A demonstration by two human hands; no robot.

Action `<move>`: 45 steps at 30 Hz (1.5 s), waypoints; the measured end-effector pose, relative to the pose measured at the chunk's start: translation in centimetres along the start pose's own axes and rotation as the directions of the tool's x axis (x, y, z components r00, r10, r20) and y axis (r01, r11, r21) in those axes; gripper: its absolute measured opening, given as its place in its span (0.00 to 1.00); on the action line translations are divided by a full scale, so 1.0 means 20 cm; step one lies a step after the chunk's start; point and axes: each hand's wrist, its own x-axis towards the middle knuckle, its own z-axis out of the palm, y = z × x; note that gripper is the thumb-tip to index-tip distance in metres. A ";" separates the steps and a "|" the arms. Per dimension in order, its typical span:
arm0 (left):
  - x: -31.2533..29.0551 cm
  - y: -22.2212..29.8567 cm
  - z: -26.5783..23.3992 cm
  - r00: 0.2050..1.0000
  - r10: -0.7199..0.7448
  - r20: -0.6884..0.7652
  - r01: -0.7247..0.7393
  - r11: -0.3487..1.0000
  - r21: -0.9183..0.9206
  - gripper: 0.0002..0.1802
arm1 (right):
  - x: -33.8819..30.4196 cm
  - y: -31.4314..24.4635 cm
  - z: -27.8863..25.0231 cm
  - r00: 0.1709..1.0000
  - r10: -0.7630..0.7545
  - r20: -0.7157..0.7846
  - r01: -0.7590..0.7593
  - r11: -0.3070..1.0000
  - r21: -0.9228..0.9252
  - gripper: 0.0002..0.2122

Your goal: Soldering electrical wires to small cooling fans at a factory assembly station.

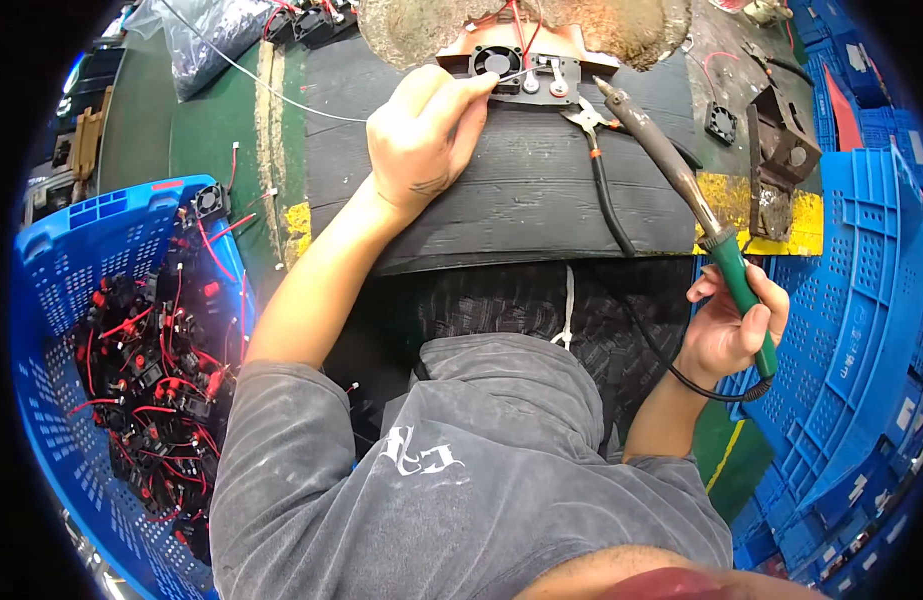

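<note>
My left hand (416,135) is closed in a pinch on a thin silvery solder wire (271,92), whose end reaches over a small black assembly. That assembly holds a square cooling fan (495,66) and a dark plate (541,92) with two round terminals and red wires. In my right hand (736,325) is a soldering iron (671,165), gripped by its green handle. It slants up to the left, its tip just right of the plate and apart from the terminals. Wire cutters (597,165) with black handles lie on the mat between my hands.
A blue basket (56,265) at the left holds many small fans with red wires. An iron stand (781,150) and a loose fan (720,123) are at the right, above a blue crate (846,300). A plastic bag (206,45) lies far left.
</note>
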 end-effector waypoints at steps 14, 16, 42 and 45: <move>-0.02 -0.04 0.03 1.000 -0.007 -0.011 0.007 1.000 0.023 0.15 | 0.12 0.05 0.12 0.998 0.055 0.025 -0.053 0.997 -0.051 0.19; -0.01 -0.03 0.03 1.000 -0.010 0.005 0.010 0.999 0.040 0.15 | 0.13 0.07 0.12 0.997 0.067 0.028 -0.066 0.996 -0.052 0.19; -0.01 -0.04 0.05 0.999 -0.012 -0.049 0.013 1.000 0.015 0.13 | 0.14 0.05 0.18 0.994 0.099 0.046 -0.096 0.993 -0.064 0.19; -0.01 -0.04 0.05 0.999 -0.009 -0.044 0.010 1.000 0.020 0.13 | 0.14 0.05 0.17 0.995 0.088 0.050 -0.085 0.994 -0.072 0.19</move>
